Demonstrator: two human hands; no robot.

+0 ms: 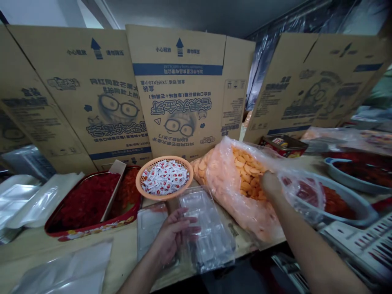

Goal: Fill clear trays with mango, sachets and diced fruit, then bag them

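My left hand (174, 234) hovers over or rests at the edge of the clear plastic trays (208, 220), fingers stretched out and apart, nothing seen in it. Whether it touches the trays I cannot tell. My right hand (270, 183) reaches into the mouth of a large clear plastic bag (220, 183) filled with orange, flat, rounded pieces (245, 165). Its fingers are hidden among the pieces and the plastic, so their grip does not show. Behind the trays, an orange basket (139, 183) holds many small white-and-red packets (167, 175).
On the left, a red tin tray (92, 226) holds dark red and orange pieces, with a flat scraper (114, 183) in it. Plastic sheets (67, 269) lie at front left. Printed cardboard (190, 85) walls the back. Oval bowls (364, 212) and a white slotted crate (352, 241) stand right.
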